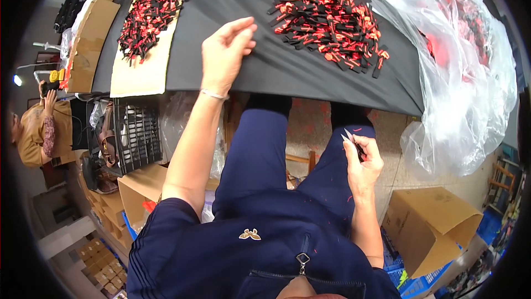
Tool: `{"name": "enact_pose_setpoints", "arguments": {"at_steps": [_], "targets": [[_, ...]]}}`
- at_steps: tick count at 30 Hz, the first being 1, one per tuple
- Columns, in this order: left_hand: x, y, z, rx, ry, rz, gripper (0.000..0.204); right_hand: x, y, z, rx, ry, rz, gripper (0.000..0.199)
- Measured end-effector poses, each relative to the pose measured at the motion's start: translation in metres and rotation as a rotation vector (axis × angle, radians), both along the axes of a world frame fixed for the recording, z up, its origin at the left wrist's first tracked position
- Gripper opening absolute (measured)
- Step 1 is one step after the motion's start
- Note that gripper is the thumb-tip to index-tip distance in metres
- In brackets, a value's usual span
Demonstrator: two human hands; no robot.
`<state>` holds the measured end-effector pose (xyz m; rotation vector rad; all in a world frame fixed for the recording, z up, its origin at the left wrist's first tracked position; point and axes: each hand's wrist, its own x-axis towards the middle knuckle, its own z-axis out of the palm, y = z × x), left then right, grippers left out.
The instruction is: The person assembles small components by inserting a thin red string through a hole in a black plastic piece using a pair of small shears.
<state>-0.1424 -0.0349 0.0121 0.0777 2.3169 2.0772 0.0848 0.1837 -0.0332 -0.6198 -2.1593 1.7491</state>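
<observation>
My left hand (225, 53) is over the black-covered table (199, 0), between two heaps of small parts. Its fingers are loosely bent and apart, and no object shows in them. To its right lies a large pile of short black strips with red ends (332, 25). A smaller heap of similar black and red strips (149, 17) lies on a flat cardboard sheet (141, 80) to its left. Lower down, above my right thigh, my right hand (364, 163) is closed round small thread snips (348, 136). Their pointed metal blades stick out past my thumb; the handle is mostly hidden.
A big clear plastic bag (459, 66) with red and black contents drapes over the table's right side. An open cardboard box (428, 224) stands at lower right. A black crate (135, 136) is at left, near another person (41, 133). Red thread bits dot my trousers.
</observation>
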Motion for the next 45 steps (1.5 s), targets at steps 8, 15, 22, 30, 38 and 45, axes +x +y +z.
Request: {"name": "enact_pose_setpoints", "arguments": {"at_steps": [8,15,22,30,38,45], "targets": [[-0.075,0.025,-0.014,-0.835,0.539,0.022,0.025,-0.003,0.002,-0.001,-0.017,-0.054,0.004,0.014],[-0.074,0.022,-0.005,-0.971,0.318,-0.037,0.015,-0.004,0.002,-0.007,-0.043,-0.016,0.005,0.015],[-0.022,0.004,0.011,-0.237,-0.123,-0.089,0.014,-0.001,0.005,-0.002,-0.037,0.012,-0.062,0.016],[0.085,0.022,0.017,0.421,-0.605,-0.385,0.013,-0.006,-0.02,0.037,0.056,0.214,-0.023,0.023],[0.133,0.04,0.012,0.322,-0.572,-0.523,0.012,-0.007,-0.016,0.052,0.813,0.382,-0.005,0.032],[0.142,0.043,0.009,0.297,-0.574,-0.532,0.011,0.003,-0.017,0.046,0.873,0.338,-0.013,0.028]]}}
